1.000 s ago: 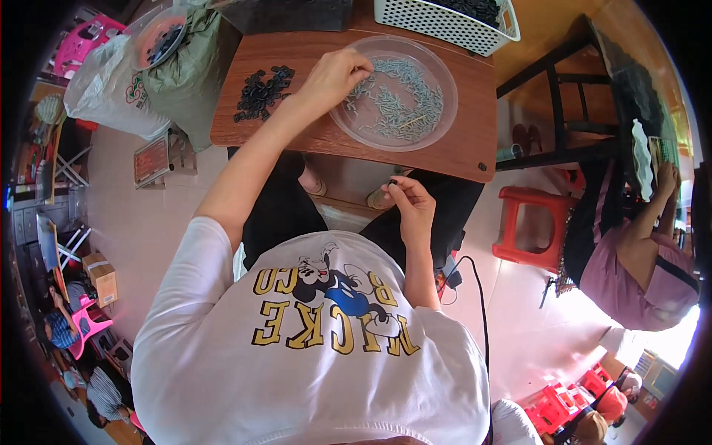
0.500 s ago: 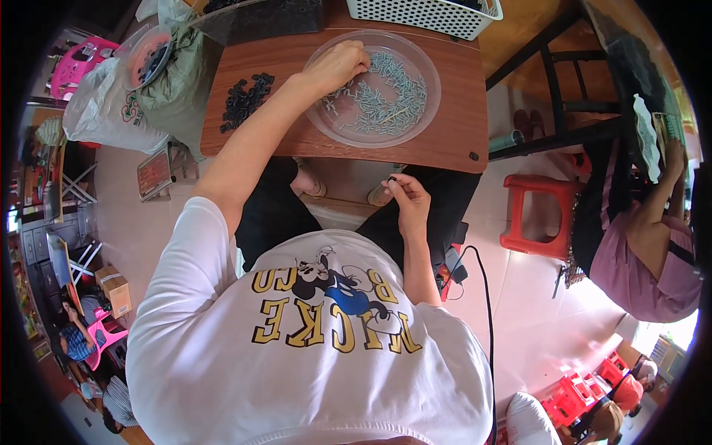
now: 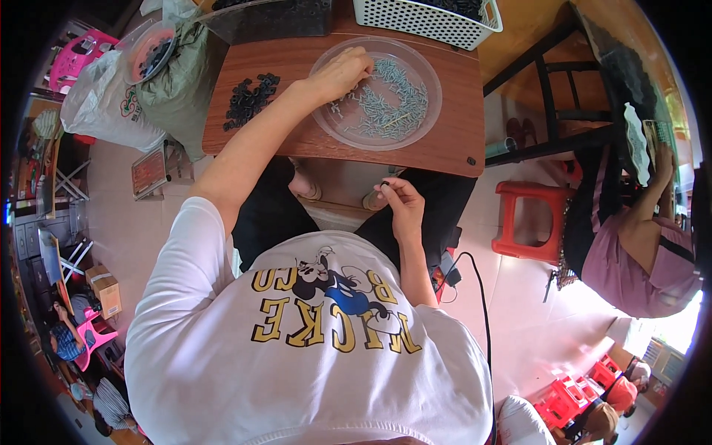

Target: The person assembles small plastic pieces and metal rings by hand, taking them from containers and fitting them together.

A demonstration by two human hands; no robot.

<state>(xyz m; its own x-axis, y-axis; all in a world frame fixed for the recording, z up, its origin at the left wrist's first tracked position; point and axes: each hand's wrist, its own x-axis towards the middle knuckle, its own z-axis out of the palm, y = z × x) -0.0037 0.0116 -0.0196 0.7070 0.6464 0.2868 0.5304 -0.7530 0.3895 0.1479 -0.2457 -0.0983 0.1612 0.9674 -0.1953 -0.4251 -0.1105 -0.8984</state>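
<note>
In the round, clear tray (image 3: 437, 96) lie slim, short, pale blue-grey pieces (image 3: 406, 111), strewn loosely in a curved band. At the tray's far left part, the left hand (image 3: 345, 71) has its fingers bunched, whether around a piece I cannot tell. On the near side of the tray, the right hand (image 3: 405, 208) pinches a small dark part (image 3: 385, 183) between thumb and forefinger.
</note>
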